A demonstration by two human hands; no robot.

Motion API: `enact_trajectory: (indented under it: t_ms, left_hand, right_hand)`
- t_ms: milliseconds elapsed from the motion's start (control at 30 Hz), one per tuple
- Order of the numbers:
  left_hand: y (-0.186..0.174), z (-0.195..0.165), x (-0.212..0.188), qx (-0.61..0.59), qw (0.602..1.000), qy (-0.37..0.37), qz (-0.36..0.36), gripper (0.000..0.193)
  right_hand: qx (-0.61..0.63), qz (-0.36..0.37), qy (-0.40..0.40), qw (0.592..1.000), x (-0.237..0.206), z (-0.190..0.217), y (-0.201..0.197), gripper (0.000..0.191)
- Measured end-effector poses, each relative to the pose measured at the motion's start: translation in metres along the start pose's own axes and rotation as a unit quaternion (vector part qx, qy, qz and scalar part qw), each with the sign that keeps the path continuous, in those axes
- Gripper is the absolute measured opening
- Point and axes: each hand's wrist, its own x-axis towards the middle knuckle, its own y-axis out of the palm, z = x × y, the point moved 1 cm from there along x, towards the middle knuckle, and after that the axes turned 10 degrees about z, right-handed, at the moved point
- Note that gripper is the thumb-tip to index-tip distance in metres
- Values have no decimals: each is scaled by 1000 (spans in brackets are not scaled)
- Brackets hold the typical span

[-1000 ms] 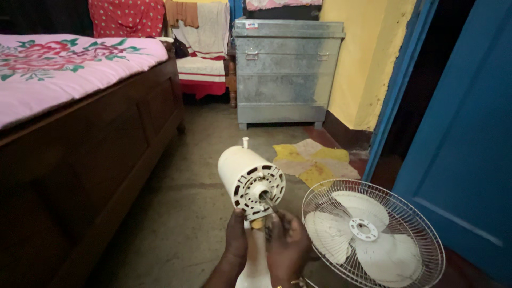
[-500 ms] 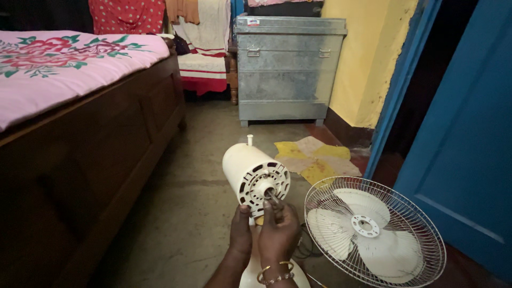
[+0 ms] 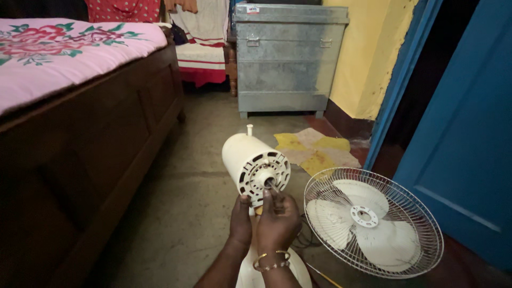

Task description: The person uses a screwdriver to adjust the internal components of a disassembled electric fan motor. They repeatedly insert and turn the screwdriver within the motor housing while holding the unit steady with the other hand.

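Bare fan motor gripped in both hands over a concrete floor [image 3: 176,213].

Wooden bed [image 3: 80,138] at nine o'clock, closed metal trunk [image 3: 285,58] at twelve, contents unseen. Cream motor housing [image 3: 253,165] just above hands: left hand [image 3: 241,224] curled under its rim, right hand [image 3: 278,218] pinching the centre shaft. Caged fan blades [image 3: 373,221] lay at three o'clock.

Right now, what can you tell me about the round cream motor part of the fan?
The fan motor housing is a cream plastic-looking drum, tilted, its slotted round face toward the camera with a shaft in the middle. A small knob sticks up on top. It sits on the fan's stand above the floor. The right hand touches the shaft with its fingertips; the left hand touches the face's lower edge.
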Motion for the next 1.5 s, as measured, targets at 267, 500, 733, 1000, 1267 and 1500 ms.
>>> enact_trajectory:
  t_ms: [267, 500, 733, 1000, 1267, 1500]
  left_hand:
    - [-2, 5, 1, -15, 1000, 4, -2, 69]
    - [0, 2, -1, 5, 1000, 17, -5, 73]
    - [-1, 4, -3, -15, 1000, 13, 3, 73]
    - [-2, 15, 3, -99, 995, -12, 9, 65]
    - [-3, 15, 5, -10, 999, 35, 7, 67]
    - [-2, 13, 2, 2, 1000, -23, -12, 62]
  right_hand:
    - [-171, -43, -196, 965, -2, 12, -8, 17]
    - [-159, -1, -205, 966, -1, 18, -13, 15]
    - [-133, -13, -214, 968, -3, 18, -13, 16]
    - [-93, -21, -191, 977, -4, 11, -8, 12]
    - [-101, -3, -92, 991, -4, 13, -6, 19]
    - [-119, -28, -165, 979, -8, 18, -8, 13]
